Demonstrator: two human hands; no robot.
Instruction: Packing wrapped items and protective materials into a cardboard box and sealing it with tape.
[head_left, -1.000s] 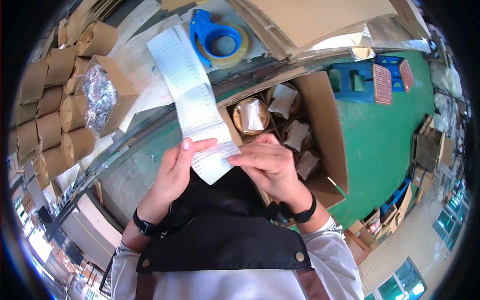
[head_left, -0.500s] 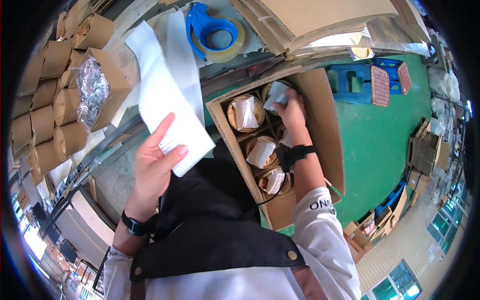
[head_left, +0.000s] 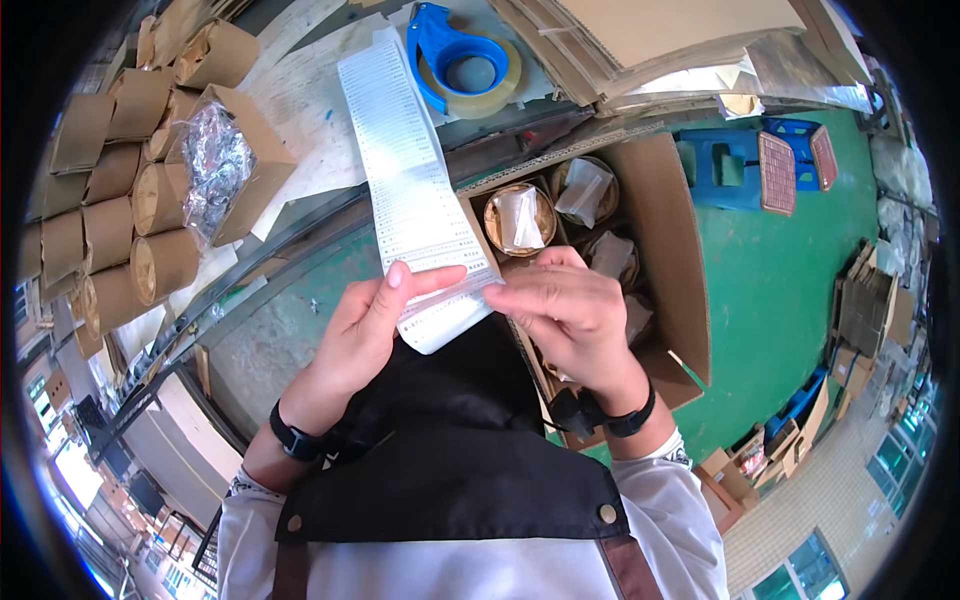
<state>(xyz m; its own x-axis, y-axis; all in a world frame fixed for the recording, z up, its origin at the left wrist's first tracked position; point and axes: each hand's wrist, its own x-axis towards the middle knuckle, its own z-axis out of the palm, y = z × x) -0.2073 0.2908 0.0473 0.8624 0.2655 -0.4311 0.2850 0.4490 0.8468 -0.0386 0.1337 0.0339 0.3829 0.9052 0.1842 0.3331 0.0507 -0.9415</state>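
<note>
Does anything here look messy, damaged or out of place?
Nothing looks damaged or spilled. The long label strip held by the left hand and right hand trails back over the bench, and the packets in the open carton sit crumpled at differing angles.

packing workshop | stacked cartons (head_left: pixel 110 200) | tape dispenser (head_left: pixel 455 50) (blue) | green floor (head_left: pixel 780 300)

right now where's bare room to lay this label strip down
Free: worktop between the plastic-bagged box and tape dispenser, partly under the label strip. Crowded: the open carton full of wrapped rolls, and stacked small boxes far left.
</note>
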